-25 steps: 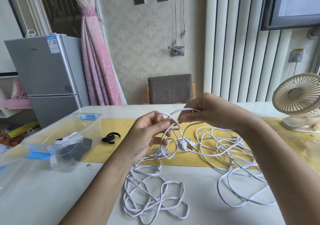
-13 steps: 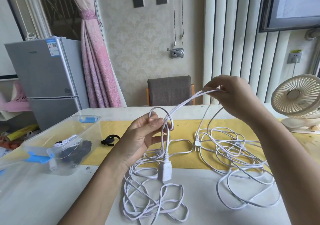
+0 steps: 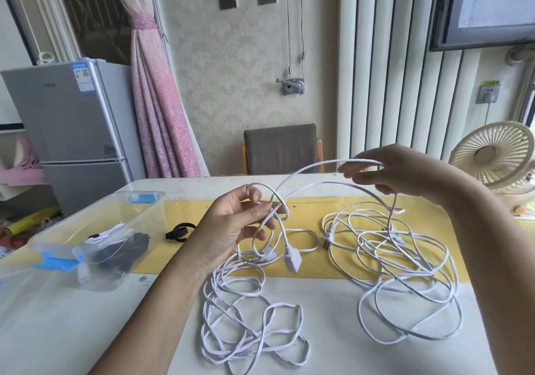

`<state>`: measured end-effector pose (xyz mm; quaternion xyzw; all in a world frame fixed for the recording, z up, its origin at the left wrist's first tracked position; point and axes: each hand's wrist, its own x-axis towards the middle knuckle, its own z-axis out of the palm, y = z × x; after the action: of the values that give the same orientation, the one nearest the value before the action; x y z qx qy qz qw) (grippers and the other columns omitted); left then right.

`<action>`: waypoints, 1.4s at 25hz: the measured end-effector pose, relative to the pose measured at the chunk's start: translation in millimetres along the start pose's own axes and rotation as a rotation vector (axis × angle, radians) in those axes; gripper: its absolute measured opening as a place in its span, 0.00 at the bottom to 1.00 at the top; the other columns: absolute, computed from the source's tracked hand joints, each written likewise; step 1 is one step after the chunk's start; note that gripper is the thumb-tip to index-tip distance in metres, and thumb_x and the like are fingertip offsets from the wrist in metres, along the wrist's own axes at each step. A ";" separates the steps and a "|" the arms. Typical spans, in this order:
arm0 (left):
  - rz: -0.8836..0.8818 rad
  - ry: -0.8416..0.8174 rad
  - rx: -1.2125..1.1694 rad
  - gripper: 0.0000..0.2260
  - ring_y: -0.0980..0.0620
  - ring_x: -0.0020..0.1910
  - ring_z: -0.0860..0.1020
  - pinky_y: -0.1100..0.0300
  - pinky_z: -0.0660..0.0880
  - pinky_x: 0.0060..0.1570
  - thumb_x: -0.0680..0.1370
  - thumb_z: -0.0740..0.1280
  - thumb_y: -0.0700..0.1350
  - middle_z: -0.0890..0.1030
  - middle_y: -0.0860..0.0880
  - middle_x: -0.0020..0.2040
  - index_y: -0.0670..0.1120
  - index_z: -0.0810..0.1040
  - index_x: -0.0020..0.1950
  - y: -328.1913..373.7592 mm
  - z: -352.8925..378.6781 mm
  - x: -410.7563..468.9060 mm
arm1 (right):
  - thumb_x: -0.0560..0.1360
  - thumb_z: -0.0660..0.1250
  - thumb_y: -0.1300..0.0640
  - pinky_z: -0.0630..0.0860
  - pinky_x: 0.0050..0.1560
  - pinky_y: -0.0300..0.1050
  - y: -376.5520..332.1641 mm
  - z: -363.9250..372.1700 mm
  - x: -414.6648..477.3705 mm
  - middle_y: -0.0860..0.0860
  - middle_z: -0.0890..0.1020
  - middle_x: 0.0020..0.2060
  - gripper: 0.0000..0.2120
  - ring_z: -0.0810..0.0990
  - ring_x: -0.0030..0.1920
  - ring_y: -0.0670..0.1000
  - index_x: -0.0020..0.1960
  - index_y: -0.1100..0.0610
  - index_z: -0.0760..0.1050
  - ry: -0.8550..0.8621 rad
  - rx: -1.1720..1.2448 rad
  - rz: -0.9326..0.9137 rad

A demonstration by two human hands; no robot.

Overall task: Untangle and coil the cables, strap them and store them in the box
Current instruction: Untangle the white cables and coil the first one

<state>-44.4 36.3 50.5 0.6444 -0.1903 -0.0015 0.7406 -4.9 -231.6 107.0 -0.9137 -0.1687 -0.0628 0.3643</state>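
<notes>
In the head view, the left hand (image 3: pixel 240 227) is gripping the white cable (image 3: pixel 307 169): its fingers are curling round a few small loops just above the bench (image 3: pixel 72 331). The right hand (image 3: pixel 405 175) is raised and to the side, well apart from the left. The cable is bending over its half-curled fingers, so I judge it is holding the cable loosely, though the blur is hiding the exact grip. The socket end (image 3: pixel 292 262) is hanging under the left hand. The rest of the cable is lying in two loose heaps, the near heap (image 3: pixel 249 331) in front of the left arm and the right heap (image 3: pixel 405 273) on the yellow runner (image 3: pixel 185 212).

I think the step in hand is drawing out a free length to make the next loop. To do it well, the right hand should be letting the cable slide and not pulling hard, because a pull may tighten the crossings in the right heap. Each new loop should be matching the ones in the left hand. The black strap (image 3: pixel 179 231) is waiting just beside the clear box (image 3: pixel 95 230), which is standing open to the left.

About writing: the fridge label (image 3: pixel 82 76) is showing a square code and small text, too small to read. The yellow stickers above the wall sockets are also not readable, and no brand is showing on the cable.
</notes>
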 end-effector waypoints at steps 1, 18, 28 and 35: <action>-0.001 -0.019 0.008 0.10 0.54 0.31 0.78 0.66 0.73 0.26 0.71 0.66 0.38 0.83 0.46 0.37 0.46 0.64 0.40 0.3 0.4 -0.7 | 0.74 0.69 0.60 0.62 0.27 0.35 -6.2 2.1 -1.3 0.46 0.72 0.23 0.09 0.65 0.23 0.44 0.50 0.47 0.82 -0.009 0.011 -0.062; 0.283 0.201 0.103 0.12 0.54 0.20 0.69 0.65 0.61 0.20 0.72 0.68 0.35 0.85 0.44 0.41 0.45 0.64 0.39 -6.1 15.6 0.3 | 0.70 0.73 0.49 0.58 0.25 0.37 -52.3 70.5 1.3 0.48 0.75 0.20 0.08 0.62 0.26 0.45 0.33 0.50 0.83 -0.189 0.111 -0.132; 0.168 0.352 0.327 0.01 0.58 0.21 0.64 0.69 0.62 0.23 0.73 0.72 0.40 0.81 0.40 0.33 0.45 0.83 0.42 -22.4 10.6 6.5 | 0.68 0.75 0.57 0.57 0.24 0.38 -51.5 77.2 6.2 0.48 0.66 0.21 0.11 0.57 0.25 0.47 0.33 0.63 0.78 -0.022 0.161 -0.062; -0.009 0.100 0.050 0.08 0.60 0.20 0.61 0.71 0.57 0.19 0.73 0.67 0.35 0.79 0.46 0.34 0.46 0.71 0.39 -14.6 17.1 2.7 | 0.74 0.67 0.65 0.63 0.26 0.34 -58.6 76.3 5.7 0.47 0.81 0.29 0.07 0.68 0.23 0.40 0.38 0.60 0.72 0.135 0.383 -0.196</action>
<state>-43.2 16.8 38.9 0.6629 -0.1501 0.0322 0.7328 -20.9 -138.0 90.6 -0.8010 -0.2406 -0.1257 0.5336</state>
